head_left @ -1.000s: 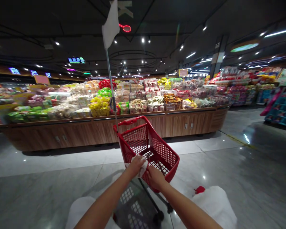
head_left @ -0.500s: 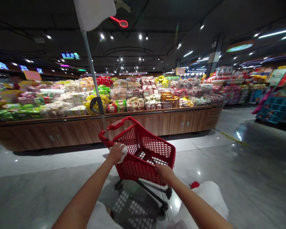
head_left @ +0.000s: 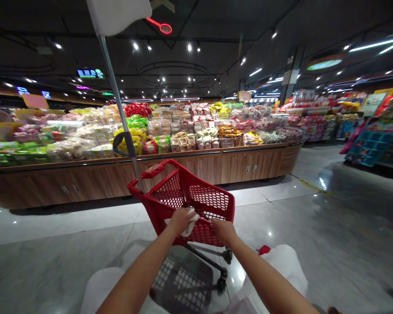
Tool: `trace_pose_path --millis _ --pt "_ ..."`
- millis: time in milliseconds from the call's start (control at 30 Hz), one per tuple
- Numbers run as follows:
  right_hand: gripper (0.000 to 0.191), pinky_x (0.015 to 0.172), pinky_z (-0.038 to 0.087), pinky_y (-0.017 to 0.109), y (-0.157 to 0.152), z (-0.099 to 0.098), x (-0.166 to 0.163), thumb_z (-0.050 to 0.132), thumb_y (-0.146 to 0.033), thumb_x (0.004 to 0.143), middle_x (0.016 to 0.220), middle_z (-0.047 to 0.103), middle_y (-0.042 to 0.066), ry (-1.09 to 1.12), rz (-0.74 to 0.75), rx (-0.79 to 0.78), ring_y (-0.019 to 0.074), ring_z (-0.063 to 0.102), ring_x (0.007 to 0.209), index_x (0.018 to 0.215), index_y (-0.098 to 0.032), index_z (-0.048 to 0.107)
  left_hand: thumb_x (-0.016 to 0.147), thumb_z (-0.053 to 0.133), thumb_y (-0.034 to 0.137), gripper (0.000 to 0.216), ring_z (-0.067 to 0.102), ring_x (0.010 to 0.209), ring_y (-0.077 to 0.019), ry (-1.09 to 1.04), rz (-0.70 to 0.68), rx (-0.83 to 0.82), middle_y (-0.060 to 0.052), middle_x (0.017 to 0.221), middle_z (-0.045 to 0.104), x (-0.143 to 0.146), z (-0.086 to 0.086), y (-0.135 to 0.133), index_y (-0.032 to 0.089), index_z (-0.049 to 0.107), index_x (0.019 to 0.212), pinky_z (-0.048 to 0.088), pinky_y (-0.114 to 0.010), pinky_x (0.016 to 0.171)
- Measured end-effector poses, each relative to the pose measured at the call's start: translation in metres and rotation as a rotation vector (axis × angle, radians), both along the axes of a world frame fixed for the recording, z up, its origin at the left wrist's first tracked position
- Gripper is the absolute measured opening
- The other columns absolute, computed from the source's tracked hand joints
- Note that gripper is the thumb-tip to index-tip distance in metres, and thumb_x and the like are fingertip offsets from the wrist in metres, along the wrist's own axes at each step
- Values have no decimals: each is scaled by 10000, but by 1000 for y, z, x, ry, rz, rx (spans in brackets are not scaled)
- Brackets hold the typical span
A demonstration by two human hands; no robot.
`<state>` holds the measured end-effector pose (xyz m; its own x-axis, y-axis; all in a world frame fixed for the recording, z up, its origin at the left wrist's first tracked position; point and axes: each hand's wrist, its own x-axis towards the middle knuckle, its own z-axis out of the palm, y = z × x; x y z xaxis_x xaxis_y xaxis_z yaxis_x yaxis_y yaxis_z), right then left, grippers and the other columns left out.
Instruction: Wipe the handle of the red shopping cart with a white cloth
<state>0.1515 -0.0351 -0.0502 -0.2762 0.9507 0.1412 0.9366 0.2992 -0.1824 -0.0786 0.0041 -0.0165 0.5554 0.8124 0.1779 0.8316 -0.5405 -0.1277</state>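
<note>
A small red shopping cart (head_left: 196, 200) with a mesh basket stands on the shiny floor right in front of me. My left hand (head_left: 180, 220) presses a white cloth (head_left: 190, 223) against the near rim of the basket, fingers closed on it. My right hand (head_left: 225, 230) grips the same rim a little to the right. A metal pole (head_left: 118, 100) rises from the cart's far left corner and carries a white flag (head_left: 118, 15) at the top.
A long wooden display counter (head_left: 144, 170) piled with packaged snacks runs across the view behind the cart. More shelves (head_left: 314, 122) and blue crates (head_left: 367, 150) stand at the right. Grey tiled floor (head_left: 314, 226) lies all around. My white-clad knees (head_left: 281, 270) show at the bottom.
My left hand with the cloth slid from the cart's left corner back to the near rim, close to my right hand. The cart turned a little and the view shifted left.
</note>
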Motion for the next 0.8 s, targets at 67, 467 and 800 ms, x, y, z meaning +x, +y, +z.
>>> trace_pose_path --millis 67,467,800 --pt "291 619 340 241 2 -2 2 342 -326 977 889 702 51 -2 8 4 166 630 759 966 -219 613 874 522 212 221 579 988 -220 28 77 59 -64 1044 634 -44 16 11 245 621 1069 427 -381 913" --pt "280 662 350 252 0 -3 -7 328 -295 975 933 681 51 47 -24 31 168 626 825 972 -203 592 895 484 174 211 541 1085 -247 -40 116 85 -74 1129 613 -30 2 3 179 597 1073 371 -417 1020" --pt "286 663 346 248 -4 -2 7 330 -296 974 936 687 43 55 -3 -12 165 621 842 995 -215 604 889 470 167 262 566 1011 -202 -29 -40 29 -67 1072 619 5 -12 0 243 577 1115 441 -377 935"
